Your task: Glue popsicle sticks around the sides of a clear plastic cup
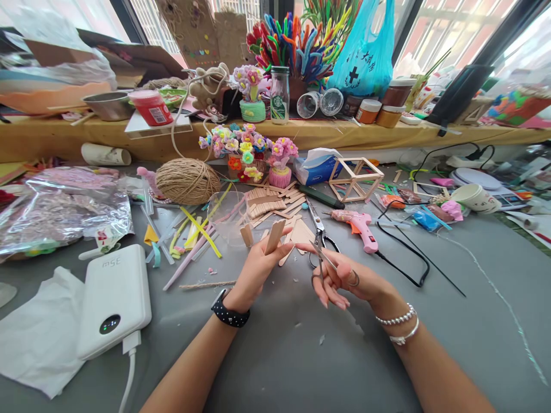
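Head view: left hand (253,269) pinches a wooden stick (274,236), long axis upright, tilted slightly right. Right hand (340,278) grips small scissors (323,259), tips aimed up-left toward the stick, just beside it, above the grey surface (301,355).

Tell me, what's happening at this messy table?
A person is doing crafts. The left hand holds up a flat wooden stick, and the right hand holds small scissors close beside it. More wooden sticks lie in a pile just behind, next to a bigger pair of scissors and a pink glue gun. A ball of string, a white power bank and little fuzzy flower pots sit around the grey table.
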Demonstrator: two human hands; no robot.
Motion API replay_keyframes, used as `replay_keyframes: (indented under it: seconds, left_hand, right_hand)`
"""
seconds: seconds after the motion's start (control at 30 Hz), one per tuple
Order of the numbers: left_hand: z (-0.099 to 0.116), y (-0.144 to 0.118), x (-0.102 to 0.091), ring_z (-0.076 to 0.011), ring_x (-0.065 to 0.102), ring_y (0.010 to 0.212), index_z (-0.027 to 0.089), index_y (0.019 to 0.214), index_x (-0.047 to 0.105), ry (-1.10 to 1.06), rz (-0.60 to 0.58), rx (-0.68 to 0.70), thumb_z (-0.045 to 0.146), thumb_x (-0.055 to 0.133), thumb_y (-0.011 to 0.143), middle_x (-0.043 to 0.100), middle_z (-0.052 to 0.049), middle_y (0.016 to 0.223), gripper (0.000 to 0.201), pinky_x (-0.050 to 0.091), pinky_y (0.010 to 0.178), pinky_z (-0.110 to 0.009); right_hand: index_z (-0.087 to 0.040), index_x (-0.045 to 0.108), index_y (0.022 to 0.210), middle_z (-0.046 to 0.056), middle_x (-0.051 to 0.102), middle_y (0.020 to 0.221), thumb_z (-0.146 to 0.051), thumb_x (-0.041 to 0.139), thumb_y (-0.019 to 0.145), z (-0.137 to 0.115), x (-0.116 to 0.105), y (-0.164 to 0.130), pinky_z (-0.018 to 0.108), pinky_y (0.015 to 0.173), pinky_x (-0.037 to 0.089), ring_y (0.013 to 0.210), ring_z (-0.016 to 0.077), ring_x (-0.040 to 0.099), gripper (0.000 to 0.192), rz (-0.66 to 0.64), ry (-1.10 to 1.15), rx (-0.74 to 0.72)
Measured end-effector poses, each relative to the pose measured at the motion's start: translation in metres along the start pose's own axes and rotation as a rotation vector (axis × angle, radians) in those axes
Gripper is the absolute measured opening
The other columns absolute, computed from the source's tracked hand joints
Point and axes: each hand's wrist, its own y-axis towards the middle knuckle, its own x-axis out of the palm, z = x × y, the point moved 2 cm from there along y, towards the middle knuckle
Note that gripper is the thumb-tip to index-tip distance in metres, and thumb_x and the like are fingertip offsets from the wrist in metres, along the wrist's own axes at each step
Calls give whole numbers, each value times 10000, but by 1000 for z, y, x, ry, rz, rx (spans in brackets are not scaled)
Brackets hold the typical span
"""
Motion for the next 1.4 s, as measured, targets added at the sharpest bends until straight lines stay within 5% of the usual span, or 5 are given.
replay_keyframes:
  seconds: [0.2,0.33,0.97,1.13,1.4]
  left_hand:
    - [2,-6,10,-186,559,852,179,817,699,-38,-238,-17,338,679,650,671,-29,836,231,394,767,-262]
    - [0,-6,12,-132,534,708,157,664,654,-33,-307,-18,294,678,655,617,5,691,139,391,682,-232]
    - [5,-8,8,-87,409,593,143,602,553,-94,-227,-80,318,691,627,459,34,598,224,326,570,-221]
    - [8,-9,8,-102,470,576,150,576,551,-100,-198,-36,315,681,645,505,23,571,222,370,569,-230]
    - [4,-8,9,-103,479,545,169,637,570,-28,-204,-1,394,657,673,517,38,548,244,374,576,-231]
  right_hand:
    - [-185,211,1356,20,637,655,-695,546,596,8,8,10,139,340,390,399,70,538,975,-64,23,-11]
    - [-146,211,1343,26,638,659,-644,587,613,12,12,15,138,352,395,417,73,551,960,-55,20,-17]
    - [-165,262,1320,80,657,854,-422,703,650,12,1,9,235,579,447,638,115,607,842,-58,106,109]
    - [-149,458,1080,50,607,874,-331,709,650,9,3,11,196,538,351,666,86,511,530,115,43,123]
    - [-134,567,735,20,526,817,-426,625,692,6,4,10,221,503,255,583,67,349,302,114,-164,98]
